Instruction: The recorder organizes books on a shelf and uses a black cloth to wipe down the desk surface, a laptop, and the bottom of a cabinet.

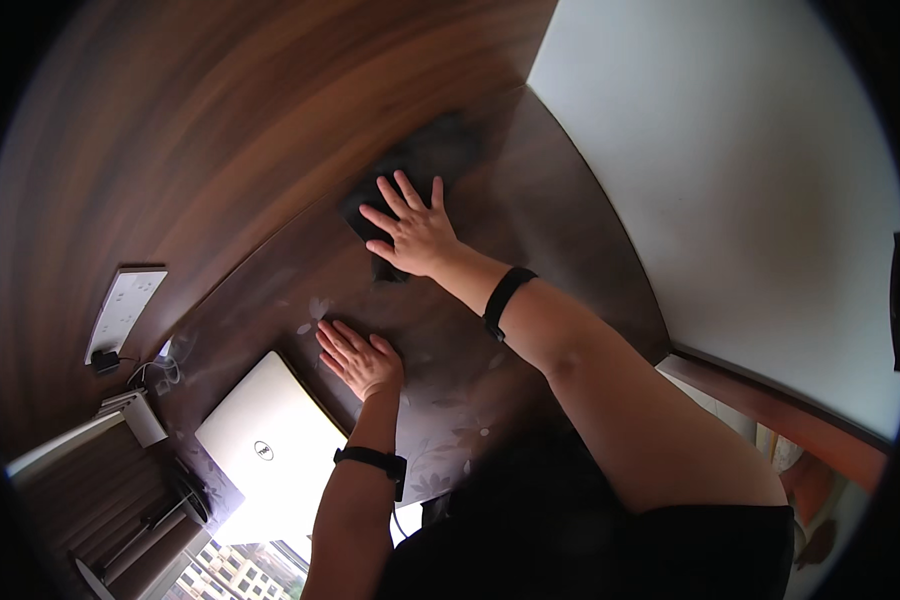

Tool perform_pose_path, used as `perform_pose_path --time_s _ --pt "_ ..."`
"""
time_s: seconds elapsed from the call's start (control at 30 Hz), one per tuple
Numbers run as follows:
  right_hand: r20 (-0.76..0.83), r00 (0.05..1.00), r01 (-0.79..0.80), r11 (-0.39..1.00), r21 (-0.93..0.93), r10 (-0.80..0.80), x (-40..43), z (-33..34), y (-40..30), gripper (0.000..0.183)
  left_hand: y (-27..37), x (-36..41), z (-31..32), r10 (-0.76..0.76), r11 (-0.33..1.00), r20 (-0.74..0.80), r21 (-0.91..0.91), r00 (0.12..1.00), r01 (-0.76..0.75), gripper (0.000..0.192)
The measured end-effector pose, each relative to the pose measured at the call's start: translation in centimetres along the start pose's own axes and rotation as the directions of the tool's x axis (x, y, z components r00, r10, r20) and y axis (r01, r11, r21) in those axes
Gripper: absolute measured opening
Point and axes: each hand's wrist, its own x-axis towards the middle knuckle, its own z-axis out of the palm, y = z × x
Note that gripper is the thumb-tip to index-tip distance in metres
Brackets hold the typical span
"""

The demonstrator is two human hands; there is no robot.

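Note:
My right hand (414, 234) is spread with its palm down on a thin black sheet-like item (364, 221), perhaps cloth. That item lies on the dark desk top (435, 337), close to the wooden back panel, and my hand hides part of it. Nearer to me, my left hand (361, 364) is laid flat on the desk just beside a closed silver Dell laptop (270, 420). Its fingers are extended, with the thumb apart, and it grips nothing. Each arm wears a black strap.
A white socket strip (126, 313) with a black plug is on the wooden panel (217, 157). Cables and a small white stand-like object (144, 420) sit at the desk's left end, near a black round-based object (191, 499). A pale wall (705, 172) bounds the right side.

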Motion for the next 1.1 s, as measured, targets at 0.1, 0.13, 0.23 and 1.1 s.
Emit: perform_pose_path --time_s 0.1,0.13,0.23,1.1 --pt "-0.072 0.955 -0.291 0.956 -0.019 0.289 1.7 -1.8 2.4 0.053 -0.1 0.0 -0.2 0.005 0.999 -0.016 -0.035 1.0 -0.006 0.063" --pt "-0.174 0.919 -0.362 0.932 -0.02 0.354 1.9 -2.1 3.2 0.056 0.2 0.2 -0.2 0.012 0.999 -0.018 -0.036 1.0 -0.013 0.063" --pt "-0.008 0.926 -0.378 0.924 -0.053 0.378 2.7 -2.5 1.0 0.062 0.1 0.0 0.0 0.02 1.0 -0.033 -0.008 0.999 -0.02 0.063" --pt "0.001 0.895 -0.44 0.885 -0.151 0.445 -6.6 -7.7 12.6 0.076 -0.1 0.0 0.2 0.045 0.999 0.0 -0.019 0.999 -0.045 0.064"
